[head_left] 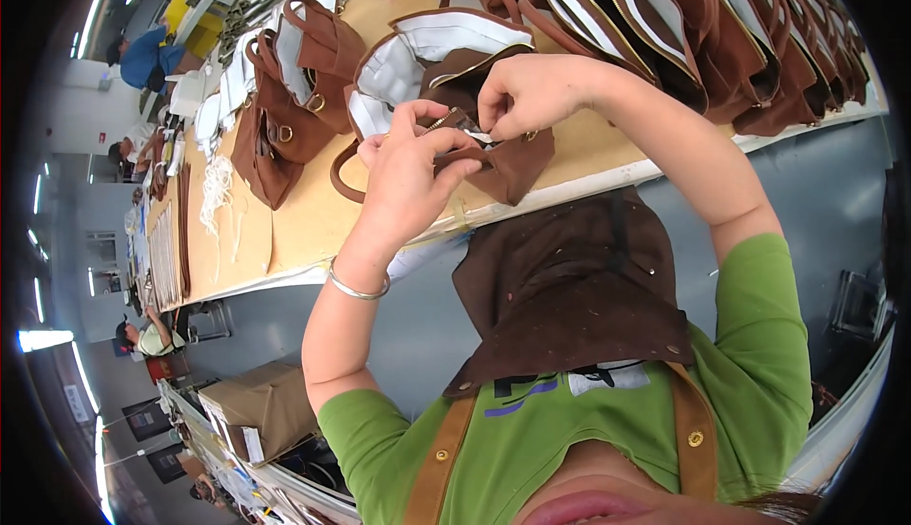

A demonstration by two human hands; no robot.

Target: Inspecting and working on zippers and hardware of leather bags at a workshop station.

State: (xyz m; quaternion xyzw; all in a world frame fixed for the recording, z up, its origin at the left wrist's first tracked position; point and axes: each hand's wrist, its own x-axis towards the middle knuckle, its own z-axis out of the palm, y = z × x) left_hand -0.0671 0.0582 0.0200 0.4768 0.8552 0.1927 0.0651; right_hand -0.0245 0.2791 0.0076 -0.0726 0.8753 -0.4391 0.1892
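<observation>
A brown bag [512, 174] with a white lining [394, 74] stands open on the table in front of me. My left hand [413, 164] grips its near edge by a short gold zipper [436, 122], fingers curled and thumb over the brown rim. My right hand [531, 98] is bent in a pinch just right of the zipper, over the bag's opening; what lies between those fingertips is too small to make out. One rounded handle [346, 178] loops out at the bag's left.
A long worktable [247, 259] carries more brown bags [285, 145] at left, a row of open ones [683, 41] at right and white cord [218, 202]. Co-workers [157, 55] [152, 335] are along the left. A wrapped brown stack [256, 402] sits behind me at lower left.
</observation>
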